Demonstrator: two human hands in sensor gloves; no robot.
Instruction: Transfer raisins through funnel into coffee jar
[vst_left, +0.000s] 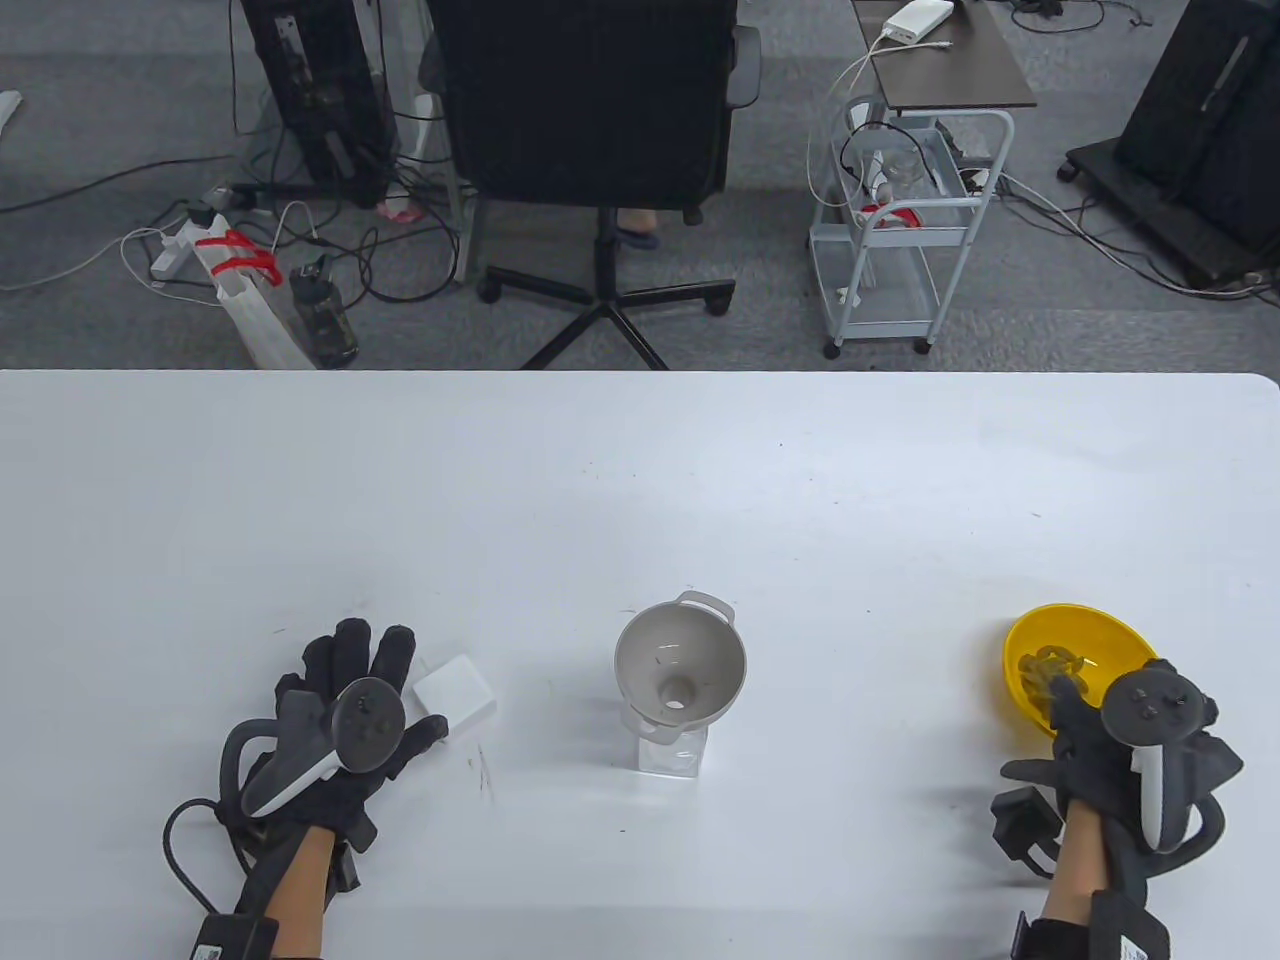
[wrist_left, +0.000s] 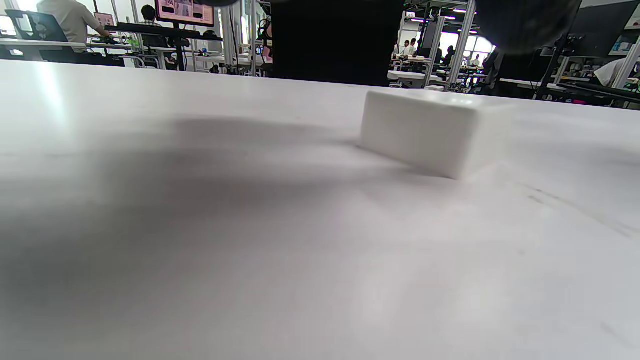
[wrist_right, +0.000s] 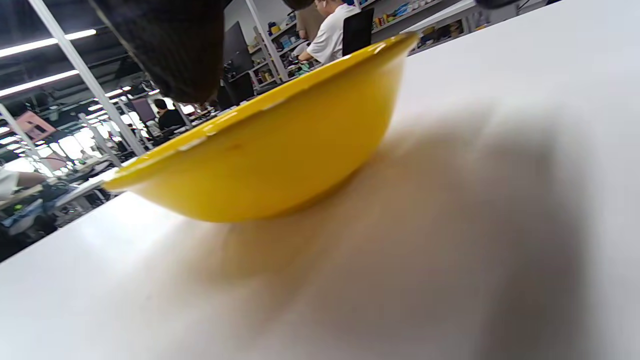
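Reaching right fingers into glossy yellow bowl, grip unclear; left fingers splayed, empty.

The left hand lies flat, palm down, fingers spread and pointing away from the person; its bare forearm runs back to the near edge; the right hand is raised and tilted, fingers curled forward and downward; whether they pinch anything cannot be told.
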